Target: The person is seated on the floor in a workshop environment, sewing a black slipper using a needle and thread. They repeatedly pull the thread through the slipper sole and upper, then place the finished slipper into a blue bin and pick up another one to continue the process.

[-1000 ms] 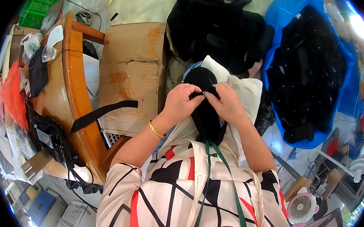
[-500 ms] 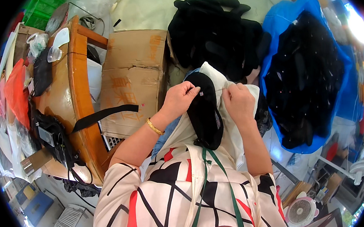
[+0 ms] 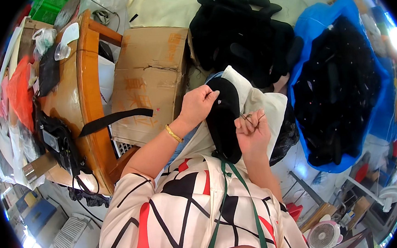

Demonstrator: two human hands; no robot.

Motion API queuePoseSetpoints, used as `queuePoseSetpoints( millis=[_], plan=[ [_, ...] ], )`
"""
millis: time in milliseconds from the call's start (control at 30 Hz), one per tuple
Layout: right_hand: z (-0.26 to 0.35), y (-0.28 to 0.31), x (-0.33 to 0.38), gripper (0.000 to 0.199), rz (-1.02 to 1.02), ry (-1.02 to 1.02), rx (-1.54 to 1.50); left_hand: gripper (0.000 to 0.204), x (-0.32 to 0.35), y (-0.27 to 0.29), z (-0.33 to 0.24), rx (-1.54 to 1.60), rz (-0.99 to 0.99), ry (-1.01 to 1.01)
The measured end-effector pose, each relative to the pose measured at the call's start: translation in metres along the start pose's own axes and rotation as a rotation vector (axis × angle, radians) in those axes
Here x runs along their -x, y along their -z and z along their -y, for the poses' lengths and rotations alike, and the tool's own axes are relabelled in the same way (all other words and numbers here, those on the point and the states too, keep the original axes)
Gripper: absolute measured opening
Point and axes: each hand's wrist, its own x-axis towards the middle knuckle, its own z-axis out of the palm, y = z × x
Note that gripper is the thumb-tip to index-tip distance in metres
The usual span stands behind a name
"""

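Note:
A long, rounded black fabric piece (image 3: 223, 129), shaped like a shoe sole or slipper, lies across my lap over a cream apron (image 3: 271, 109). Near its top end, my left hand (image 3: 199, 104) is closed, thumb and forefinger pinching its left edge. A tiny pale spot shows on the fabric beside those fingertips. My right hand (image 3: 254, 131) is raised palm-up at the piece's right side, fingers curled round a small thin metal tool (image 3: 245, 116), whose kind is too small to make out. The tool's tip points toward the black piece.
Ahead lies a heap of black fabric pieces (image 3: 243, 38). To the right stands a blue bag (image 3: 303, 47) full of black pieces. A cardboard box (image 3: 147, 86) and a wooden table (image 3: 90, 85) with a black strap (image 3: 115, 120) are on the left. A fan (image 3: 323, 236) stands lower right.
My right hand has let go of the cloth at the right, come down and left, and turned palm-up, showing the thin metal tool. My left hand keeps its pinch on the black piece.

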Motion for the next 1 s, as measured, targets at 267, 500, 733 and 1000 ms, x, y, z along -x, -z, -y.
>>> queuePoseSetpoints(
  millis=[267,500,733,1000],
  plan=[
    [0.012,0.004,-0.016,0.037,-0.063,0.077,-0.081,0.022,0.009,0.011,-0.029,-0.236,-0.135,-0.452],
    [-0.004,-0.013,-0.005,0.025,0.015,0.260,0.026,0.037,0.021,-0.001,-0.030,-0.553,0.012,-0.520],
    [-0.017,-0.014,0.013,0.026,-0.039,0.154,0.139,0.024,0.016,-0.008,-0.019,-0.530,-0.069,-0.553],
    [0.000,-0.010,0.016,0.026,0.146,0.452,0.733,0.023,0.004,-0.002,-0.014,-0.354,0.020,-0.529]
  ],
)
